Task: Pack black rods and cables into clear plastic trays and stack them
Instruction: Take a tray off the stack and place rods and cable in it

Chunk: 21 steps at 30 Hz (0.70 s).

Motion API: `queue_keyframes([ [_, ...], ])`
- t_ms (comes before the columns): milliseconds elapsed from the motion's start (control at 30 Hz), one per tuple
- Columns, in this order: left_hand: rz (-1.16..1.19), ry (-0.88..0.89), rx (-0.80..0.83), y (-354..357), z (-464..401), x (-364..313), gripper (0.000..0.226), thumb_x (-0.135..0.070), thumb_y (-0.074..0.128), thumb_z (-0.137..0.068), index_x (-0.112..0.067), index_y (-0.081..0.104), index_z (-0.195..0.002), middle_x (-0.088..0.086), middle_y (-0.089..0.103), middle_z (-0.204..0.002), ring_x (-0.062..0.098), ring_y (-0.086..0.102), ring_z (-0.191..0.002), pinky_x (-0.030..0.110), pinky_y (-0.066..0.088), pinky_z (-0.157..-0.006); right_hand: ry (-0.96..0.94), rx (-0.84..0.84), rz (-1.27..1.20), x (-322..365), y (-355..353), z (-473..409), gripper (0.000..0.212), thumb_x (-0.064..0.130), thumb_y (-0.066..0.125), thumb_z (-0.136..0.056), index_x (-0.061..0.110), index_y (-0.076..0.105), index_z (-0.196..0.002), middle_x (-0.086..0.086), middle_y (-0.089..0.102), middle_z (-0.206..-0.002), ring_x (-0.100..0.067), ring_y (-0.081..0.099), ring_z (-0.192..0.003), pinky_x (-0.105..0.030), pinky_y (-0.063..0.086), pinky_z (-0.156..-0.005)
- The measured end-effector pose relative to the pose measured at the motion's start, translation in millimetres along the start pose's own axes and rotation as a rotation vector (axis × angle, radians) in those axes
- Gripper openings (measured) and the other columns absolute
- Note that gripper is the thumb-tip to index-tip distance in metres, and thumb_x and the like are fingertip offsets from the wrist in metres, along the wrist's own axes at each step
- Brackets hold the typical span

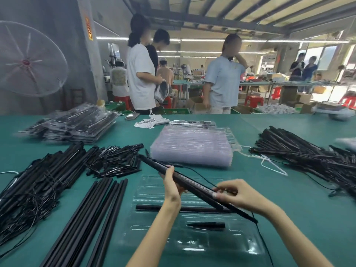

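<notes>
Black rod, with a thin cable trailing from it, is held slantwise in the air over the clear tray at the near edge of the green worktop. Left hand: grip curled round the rod near its middle. Right hand: fingers pinching the rod lower down, toward its near end. Both grips clamped on the same rod.

Tray state: one long rod lies in a channel, one short tapered piece in a slot nearer the edge. Upper channels look unfilled. Judgement: this rod goes in next, tray partly packed.

Risks:
- Cable hangs loose down past the tray's right side; it could snag on the tray rim or drag the light tray when the rod is lowered.
- Rod is tilted against the channel direction; if not turned level it may ride over the ribs and not seat.
- Tray is thin plastic and close to the near edge; a push could slide it off.

Room: loose rods lie just left of the tray, a stack of empty trays sits behind it, a tangled pile of cabled rods toward the right edge. Bare green surface right of the tray gives swing space. Filled trays are stacked at the far left.
</notes>
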<state>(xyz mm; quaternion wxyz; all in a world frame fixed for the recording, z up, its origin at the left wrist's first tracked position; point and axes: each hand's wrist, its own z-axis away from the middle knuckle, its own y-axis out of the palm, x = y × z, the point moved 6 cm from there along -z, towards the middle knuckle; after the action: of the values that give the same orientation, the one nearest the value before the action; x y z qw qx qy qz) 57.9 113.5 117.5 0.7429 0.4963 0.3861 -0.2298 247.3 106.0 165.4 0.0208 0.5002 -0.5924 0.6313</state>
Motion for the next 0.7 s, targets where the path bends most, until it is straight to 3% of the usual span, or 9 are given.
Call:
queue_keyframes([
  [67,-0.030,-0.003,0.017,-10.9,-0.3,4.7,0.012,-0.018,0.047,-0.096,-0.017,0.044,-0.085,0.001,0.053,-0.066,0.012,0.055,-0.055,0.024,0.047,-0.048,0.017,0.028,0.161,-11.1,8.0,5.8,0.034,0.062,0.061,-0.080,0.036,0.068,-0.100,0.022,0.061,-0.068,0.002,0.046,-0.053,-0.011,0.030,-0.054],
  [167,-0.095,-0.002,0.056,-29.9,3.5,9.8,0.008,-0.003,0.048,-0.094,-0.010,0.046,-0.096,0.010,0.065,-0.075,0.021,0.066,-0.064,0.031,0.056,-0.053,0.079,0.001,0.430,-28.1,8.8,15.3,0.054,0.073,0.054,-0.076,0.051,0.050,-0.125,0.030,0.058,-0.080,0.012,0.050,-0.068,-0.009,0.034,-0.065],
  [267,-0.087,-0.054,0.089,-45.7,9.3,15.7,0.018,0.002,0.050,-0.093,-0.010,0.037,-0.092,0.016,0.059,-0.085,0.029,0.069,-0.066,0.033,0.059,-0.056,0.039,0.023,0.441,-34.8,20.1,23.9,0.062,0.078,0.050,-0.073,0.058,0.036,-0.130,0.032,0.056,-0.119,0.010,0.054,-0.103,-0.016,0.043,-0.088],
  [367,-0.061,-0.122,0.141,-60.7,15.1,23.2,0.025,0.004,0.051,-0.091,-0.011,0.032,-0.093,0.025,0.058,-0.090,0.035,0.069,-0.075,0.039,0.060,-0.064,-0.001,0.022,0.437,-38.1,35.0,29.0,0.058,0.074,0.051,-0.076,0.057,0.037,-0.130,0.034,0.049,-0.129,0.008,0.050,-0.116,-0.019,0.043,-0.094],
  [467,-0.109,-0.182,0.193,-74.9,22.6,24.8,0.040,-0.008,0.065,-0.079,-0.002,0.039,-0.109,0.030,0.059,-0.107,0.034,0.064,-0.094,0.042,0.059,-0.074,-0.025,-0.027,0.494,-40.5,45.0,30.5,0.048,0.059,0.050,-0.084,0.057,0.037,-0.130,0.033,0.052,-0.126,0.005,0.055,-0.111,-0.018,0.046,-0.087],
  [567,-0.271,-0.139,0.125,-96.2,24.0,13.3,0.043,-0.032,0.065,-0.082,-0.005,0.054,-0.113,0.016,0.055,-0.126,0.023,0.061,-0.098,0.039,0.056,-0.081,-0.044,-0.079,0.502,-40.7,49.2,32.6,0.044,0.054,0.053,-0.084,0.056,0.045,-0.127,0.026,0.060,-0.112,-0.003,0.063,-0.093,-0.017,0.045,-0.069],
  [633,-0.345,-0.078,-0.003,-116.3,19.1,2.7,0.045,-0.037,0.061,-0.088,-0.006,0.048,-0.118,0.013,0.057,-0.121,0.023,0.066,-0.088,0.040,0.055,-0.082,-0.054,-0.091,0.511,-41.1,51.5,36.0,0.043,0.056,0.057,-0.082,0.055,0.051,-0.124,0.023,0.063,-0.103,-0.005,0.065,-0.083,-0.018,0.045,-0.063],
  [700,-0.446,0.002,-0.098,-131.2,16.9,-12.0,0.044,-0.037,0.059,-0.090,-0.006,0.042,-0.115,0.013,0.066,-0.098,0.024,0.070,-0.073,0.042,0.054,-0.082,-0.071,-0.113,0.535,-41.3,52.3,39.0,0.043,0.057,0.061,-0.080,0.053,0.055,-0.123,0.022,0.063,-0.098,-0.003,0.064,-0.075,-0.019,0.048,-0.058],
])
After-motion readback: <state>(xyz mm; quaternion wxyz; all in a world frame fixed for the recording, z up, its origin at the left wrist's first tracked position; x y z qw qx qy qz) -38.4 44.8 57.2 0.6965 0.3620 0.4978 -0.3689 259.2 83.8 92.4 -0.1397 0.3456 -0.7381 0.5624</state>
